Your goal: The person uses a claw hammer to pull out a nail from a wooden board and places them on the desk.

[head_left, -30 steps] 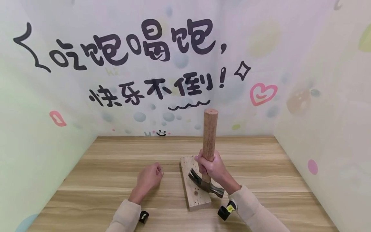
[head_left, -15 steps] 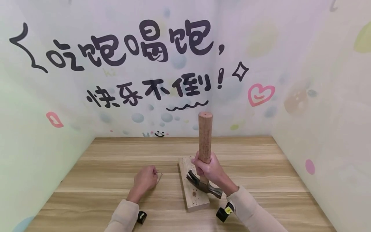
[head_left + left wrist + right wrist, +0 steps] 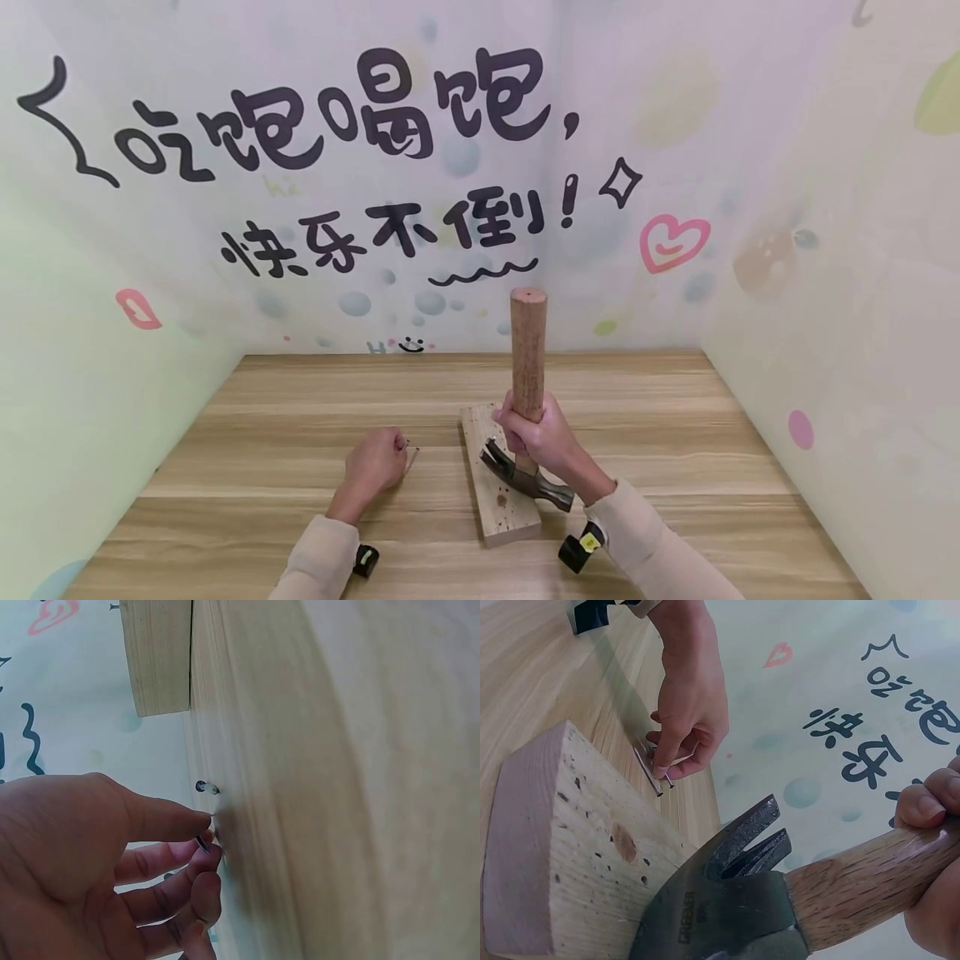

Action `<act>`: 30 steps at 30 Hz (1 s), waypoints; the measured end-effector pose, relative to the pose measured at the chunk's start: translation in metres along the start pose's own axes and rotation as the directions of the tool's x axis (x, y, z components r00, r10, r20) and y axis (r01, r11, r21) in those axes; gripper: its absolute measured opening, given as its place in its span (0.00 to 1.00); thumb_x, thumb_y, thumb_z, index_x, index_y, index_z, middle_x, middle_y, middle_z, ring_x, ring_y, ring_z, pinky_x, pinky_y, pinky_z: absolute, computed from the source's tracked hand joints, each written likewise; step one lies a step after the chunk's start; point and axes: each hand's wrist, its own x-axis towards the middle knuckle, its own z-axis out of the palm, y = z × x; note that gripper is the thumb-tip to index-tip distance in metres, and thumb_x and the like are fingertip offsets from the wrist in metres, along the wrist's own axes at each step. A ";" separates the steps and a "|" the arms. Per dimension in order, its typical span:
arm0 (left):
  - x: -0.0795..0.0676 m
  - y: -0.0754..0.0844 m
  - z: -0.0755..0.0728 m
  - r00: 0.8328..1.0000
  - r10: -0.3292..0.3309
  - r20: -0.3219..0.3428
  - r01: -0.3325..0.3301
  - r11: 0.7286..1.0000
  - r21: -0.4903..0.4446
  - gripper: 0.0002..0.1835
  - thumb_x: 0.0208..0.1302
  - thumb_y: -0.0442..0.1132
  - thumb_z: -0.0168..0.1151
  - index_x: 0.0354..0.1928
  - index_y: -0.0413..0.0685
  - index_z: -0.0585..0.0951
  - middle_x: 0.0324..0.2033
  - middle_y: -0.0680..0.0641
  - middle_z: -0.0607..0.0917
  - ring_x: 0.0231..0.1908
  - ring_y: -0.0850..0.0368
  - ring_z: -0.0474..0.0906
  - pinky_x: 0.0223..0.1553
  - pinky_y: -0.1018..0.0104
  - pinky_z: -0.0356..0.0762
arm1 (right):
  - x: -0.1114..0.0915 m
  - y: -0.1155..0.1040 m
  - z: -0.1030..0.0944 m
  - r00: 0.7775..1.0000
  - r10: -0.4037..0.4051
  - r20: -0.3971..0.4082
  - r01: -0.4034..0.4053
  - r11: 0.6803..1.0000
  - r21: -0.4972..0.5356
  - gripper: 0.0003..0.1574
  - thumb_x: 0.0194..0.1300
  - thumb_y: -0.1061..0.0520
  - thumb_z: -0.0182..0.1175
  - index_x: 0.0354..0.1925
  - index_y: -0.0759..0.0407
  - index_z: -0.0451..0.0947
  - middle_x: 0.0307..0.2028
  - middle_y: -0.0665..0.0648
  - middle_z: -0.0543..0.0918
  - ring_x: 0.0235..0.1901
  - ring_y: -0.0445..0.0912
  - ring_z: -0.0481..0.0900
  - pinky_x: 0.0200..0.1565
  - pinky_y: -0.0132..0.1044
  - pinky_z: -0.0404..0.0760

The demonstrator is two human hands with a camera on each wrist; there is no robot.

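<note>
My left hand [image 3: 375, 462] is low over the table, left of the wooden board. Its thumb and fingertips pinch a nail [image 3: 669, 782], mostly hidden by the fingers. A second nail [image 3: 412, 461] lies on the tabletop just beside them. My right hand [image 3: 543, 433] grips a claw hammer [image 3: 529, 350] by its wooden handle, close to the metal head. The handle points upward, and the claw faces left over the board [image 3: 510, 518]. Whether the head touches the board cannot be told. Small holes and a dark knot mark the board's face.
The wood-grain table [image 3: 300, 383] is bordered by a printed cloth wall [image 3: 360, 325] at the back and by walls at both sides. Black camera mounts [image 3: 576, 553] are strapped at both wrists, the right one close to the board's near end.
My left hand has drawn back slightly, so the loose nail beside it shows more clearly. The right hand keeps its grip on the hammer. The head view has shifted a little.
</note>
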 end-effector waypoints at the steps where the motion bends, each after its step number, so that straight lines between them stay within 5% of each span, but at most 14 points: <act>1: 0.000 0.000 0.000 1.000 0.000 0.001 0.000 1.000 0.001 0.05 0.58 0.34 0.61 0.26 0.50 0.77 0.24 0.52 0.78 0.25 0.56 0.73 0.23 0.60 0.68 | 0.000 0.000 0.000 1.000 -0.002 -0.001 0.002 1.000 -0.004 0.15 0.68 0.68 0.54 0.24 0.67 0.65 0.11 0.64 0.62 0.09 0.48 0.58 0.11 0.37 0.60; 19: 0.002 0.003 -0.003 1.000 -0.010 0.006 0.010 1.000 -0.014 0.02 0.59 0.34 0.61 0.29 0.48 0.80 0.26 0.50 0.82 0.25 0.56 0.75 0.24 0.58 0.72 | 0.001 0.000 0.001 1.000 0.021 -0.002 -0.021 1.000 -0.002 0.15 0.68 0.67 0.54 0.24 0.68 0.65 0.11 0.64 0.62 0.10 0.43 0.60 0.13 0.34 0.61; 26: 0.011 0.025 -0.004 0.997 0.051 -0.061 -0.056 0.995 -0.086 0.05 0.65 0.39 0.60 0.35 0.45 0.81 0.23 0.52 0.80 0.23 0.58 0.74 0.24 0.62 0.71 | 0.001 0.004 0.000 1.000 -0.003 0.005 0.003 1.000 0.005 0.14 0.68 0.65 0.54 0.24 0.63 0.65 0.11 0.53 0.64 0.11 0.38 0.62 0.12 0.32 0.62; 30: 0.019 0.043 0.001 0.992 0.085 -0.090 -0.095 0.990 -0.108 0.08 0.68 0.41 0.59 0.41 0.45 0.82 0.26 0.51 0.80 0.24 0.58 0.73 0.25 0.62 0.70 | 0.000 0.004 0.001 1.000 0.008 -0.001 -0.008 1.000 0.008 0.14 0.68 0.64 0.55 0.25 0.65 0.65 0.10 0.55 0.64 0.10 0.38 0.62 0.12 0.33 0.62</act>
